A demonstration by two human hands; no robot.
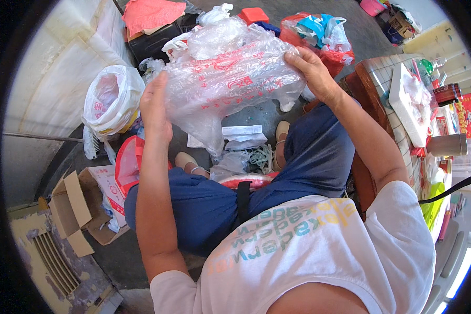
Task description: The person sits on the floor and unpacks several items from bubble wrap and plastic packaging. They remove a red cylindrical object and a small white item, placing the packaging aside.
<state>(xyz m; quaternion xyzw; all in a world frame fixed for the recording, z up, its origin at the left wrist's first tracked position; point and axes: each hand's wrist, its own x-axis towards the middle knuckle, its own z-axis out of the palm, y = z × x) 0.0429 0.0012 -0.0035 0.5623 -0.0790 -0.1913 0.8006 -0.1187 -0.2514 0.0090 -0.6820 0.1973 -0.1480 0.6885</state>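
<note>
Between my two hands, a crumpled clear plastic bag (235, 82) with red printing is spread out above the floor. My left hand (156, 108) holds its left edge, the fingers mostly hidden from view. At the upper right corner, my right hand (313, 72) pinches the film between thumb and fingers. One end of the bag droops between my knees. Behind it rises a heap of more crumpled clear and white plastic bags (218, 37). Beneath, on the floor near my feet, lie white papers (243, 133) and a tangle of pale green cord (260, 157).
To the left stand a bin lined with a white bag (112, 100) and an open cardboard box (80, 208). A red bag full of plastic (318, 37) sits at the back right. At the right, a tiled table (380, 78) carries a white foam tray (406, 106) and a metal cup (447, 145).
</note>
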